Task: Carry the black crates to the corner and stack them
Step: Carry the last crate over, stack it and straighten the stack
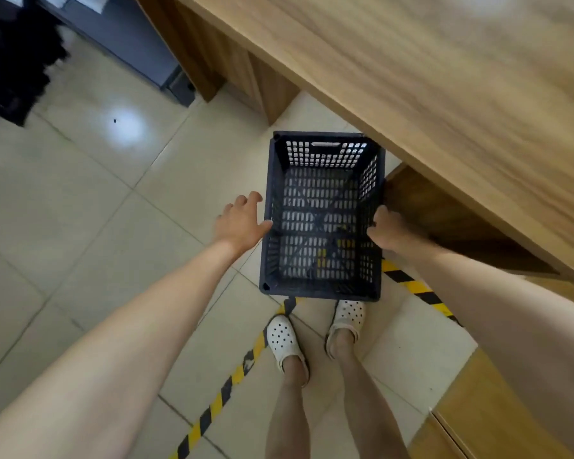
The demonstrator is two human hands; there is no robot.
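One empty black crate [322,223] with perforated walls and floor is in front of my feet, its long side pointing away from me, partly under the edge of a wooden counter. My left hand [241,223] is at the crate's left rim with fingers spread outside the wall and the thumb touching the rim. On the right rim, the fingers of my right hand [390,231] curl over the edge. Whether the crate rests on the tiles or hangs just above them is unclear.
A long wooden counter [444,77] runs along the right and overhangs the crate. Yellow-black floor tape [226,389] crosses the tiles beneath me. A grey cabinet [130,38] and a blurred black shape [10,61] stand at the far left. My white clogs [284,339] are just behind the crate.
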